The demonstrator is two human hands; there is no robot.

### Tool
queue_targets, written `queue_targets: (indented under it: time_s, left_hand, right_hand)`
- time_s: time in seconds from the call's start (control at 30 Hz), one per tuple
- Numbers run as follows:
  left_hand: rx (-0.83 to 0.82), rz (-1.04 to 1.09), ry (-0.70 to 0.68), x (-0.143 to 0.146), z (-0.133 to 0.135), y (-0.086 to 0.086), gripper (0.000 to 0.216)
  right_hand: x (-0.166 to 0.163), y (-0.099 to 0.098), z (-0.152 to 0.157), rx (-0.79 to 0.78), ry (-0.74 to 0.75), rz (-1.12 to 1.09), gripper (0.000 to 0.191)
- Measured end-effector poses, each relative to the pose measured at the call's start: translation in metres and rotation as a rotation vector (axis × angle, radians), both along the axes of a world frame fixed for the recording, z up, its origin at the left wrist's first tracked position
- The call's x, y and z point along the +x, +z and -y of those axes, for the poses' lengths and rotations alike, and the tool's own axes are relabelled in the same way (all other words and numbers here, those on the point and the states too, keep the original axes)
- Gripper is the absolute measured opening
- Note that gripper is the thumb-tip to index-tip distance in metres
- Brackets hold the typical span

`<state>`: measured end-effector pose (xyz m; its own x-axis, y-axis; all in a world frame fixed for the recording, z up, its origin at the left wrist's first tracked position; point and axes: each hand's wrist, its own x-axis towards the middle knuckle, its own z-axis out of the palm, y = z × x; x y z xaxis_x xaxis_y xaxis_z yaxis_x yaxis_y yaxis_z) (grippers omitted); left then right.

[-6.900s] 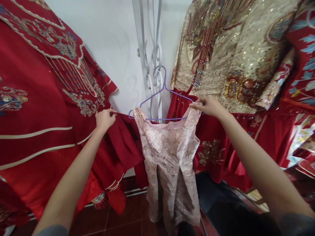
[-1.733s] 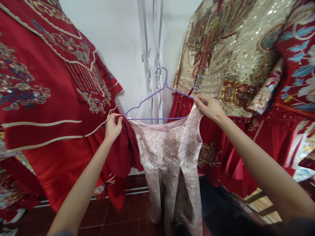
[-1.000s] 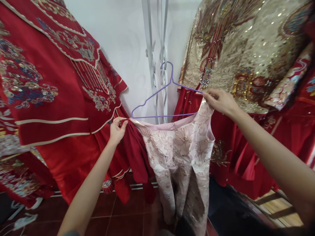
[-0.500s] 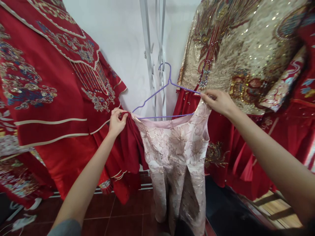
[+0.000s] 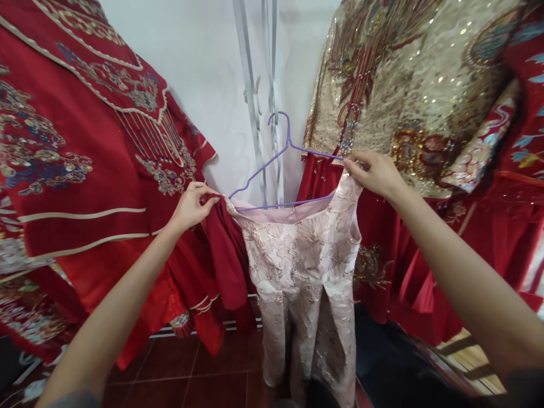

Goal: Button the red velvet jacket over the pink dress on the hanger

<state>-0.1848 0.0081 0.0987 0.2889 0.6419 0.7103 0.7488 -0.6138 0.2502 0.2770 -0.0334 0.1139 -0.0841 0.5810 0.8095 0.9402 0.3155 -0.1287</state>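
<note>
A pale pink dress [image 5: 304,255] with a gold floral pattern hangs upright on a thin purple hanger [image 5: 267,164] in front of me. My right hand [image 5: 374,173] is closed on the dress's right-side shoulder strap, by the hanger's end. At the other shoulder, my left hand [image 5: 195,204] pinches the edge of a dark red cloth [image 5: 229,255], which drapes down beside the dress. What this cloth belongs to I cannot tell. The left strap lies over the hanger's lower end, just right of my left fingertips.
Red embroidered garments [image 5: 97,124] hang at the left. A gold sequined jacket [image 5: 403,90] and red skirts [image 5: 419,260] hang at the right. Behind the hanger stands a white metal rack [image 5: 250,85] against the wall. Dark red tiles [image 5: 212,379] cover the floor.
My left hand has shifted a little left, drawing the dark red cloth's edge out from the dress strap. The right hand keeps its hold; the view has moved slightly.
</note>
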Motion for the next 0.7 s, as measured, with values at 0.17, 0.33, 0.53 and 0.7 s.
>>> queue_targets:
  time_s: [0.17, 0.33, 0.53, 0.7]
  left_hand:
    - [-0.015, 0.004, -0.038, -0.007, 0.001, -0.002, 0.027]
    - [-0.023, 0.001, -0.047, 0.013, -0.008, 0.011, 0.02]
    - [-0.019, 0.128, -0.106, 0.06, -0.018, 0.023, 0.022]
    - [0.042, 0.127, -0.146, 0.053, -0.027, 0.009, 0.021]
  right_hand:
    - [-0.006, -0.006, 0.001, 0.054, -0.038, -0.002, 0.034]
    - [-0.009, -0.006, 0.007, 0.029, -0.006, 0.012, 0.033]
    - [-0.006, -0.006, 0.006, -0.009, 0.025, -0.005, 0.034]
    - [-0.009, -0.016, -0.004, -0.055, 0.084, -0.061, 0.032]
